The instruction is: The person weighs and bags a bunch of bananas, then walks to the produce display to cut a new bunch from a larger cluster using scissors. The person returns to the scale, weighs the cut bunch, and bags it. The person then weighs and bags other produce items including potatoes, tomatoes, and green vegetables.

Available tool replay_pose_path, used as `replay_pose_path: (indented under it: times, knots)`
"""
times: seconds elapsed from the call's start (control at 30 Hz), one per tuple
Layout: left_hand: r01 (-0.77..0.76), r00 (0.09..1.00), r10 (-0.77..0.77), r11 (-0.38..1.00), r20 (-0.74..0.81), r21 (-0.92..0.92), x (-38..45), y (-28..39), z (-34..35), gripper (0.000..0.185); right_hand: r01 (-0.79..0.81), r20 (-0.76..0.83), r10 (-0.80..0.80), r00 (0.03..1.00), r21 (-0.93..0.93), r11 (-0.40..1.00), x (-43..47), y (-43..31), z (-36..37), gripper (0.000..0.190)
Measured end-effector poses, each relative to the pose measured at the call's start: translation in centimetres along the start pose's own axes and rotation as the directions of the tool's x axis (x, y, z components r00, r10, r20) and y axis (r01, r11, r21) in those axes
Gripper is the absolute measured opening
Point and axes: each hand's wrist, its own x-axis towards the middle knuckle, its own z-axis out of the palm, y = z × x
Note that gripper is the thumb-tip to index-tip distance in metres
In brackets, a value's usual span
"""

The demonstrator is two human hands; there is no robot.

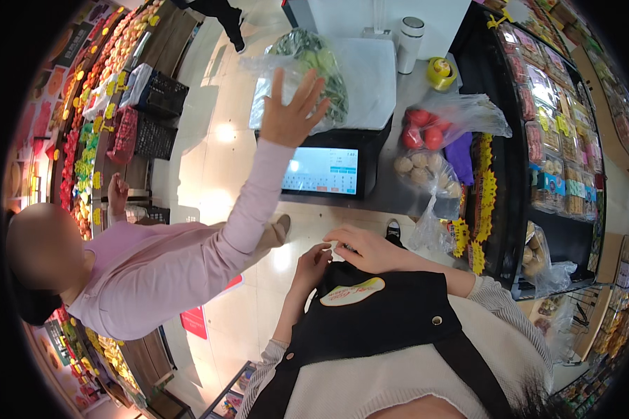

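In front of my black apron [382, 314], my left hand [313, 264] and my right hand [364, 247] are close together, fingers loosely bent. Nothing shows in either one. Beyond them stands a weighing scale with a lit touch screen [322, 170] and a flat metal platform [372, 84]. A clear plastic bag of leafy greens [335, 68] lies on the platform's left part. Another person's hand [291, 115] is spread over the bag's near side; contact cannot be told. Right of the scale lie a bag of tomatoes [424, 131] and a knotted bag of round brownish produce [419, 166].
A roll of yellow tape [441, 73] and a white thermos flask [411, 46] stand at the counter's back. A purple cloth-like item [458, 157] lies by the tomatoes. Packaged foods [555, 120] fill the right shelf. A person [152, 277] leans in from the left, before produce shelves.
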Motion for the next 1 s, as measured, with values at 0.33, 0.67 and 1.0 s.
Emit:
replay_pose_path:
  times: [0.33,0.67,1.0]
  knots:
    - [0.136,0.985,-0.147,0.983,-0.091,-0.122,-3.8,-0.8,-0.5,0.024,-0.088,0.026,0.097,0.995,-0.240,0.967,4.5,2.8,3.1,0.039]
    - [0.161,0.959,-0.202,0.965,-0.197,-0.207,-6.1,-2.7,-0.5,0.024,-0.096,0.070,0.162,0.984,-0.556,0.826,14.0,4.6,3.5,0.047]
    - [0.148,0.965,-0.195,0.957,-0.174,-0.252,-5.9,-2.8,-1.0,0.025,-0.060,-0.029,0.054,0.998,-0.652,0.756,18.0,4.3,3.9,0.045]
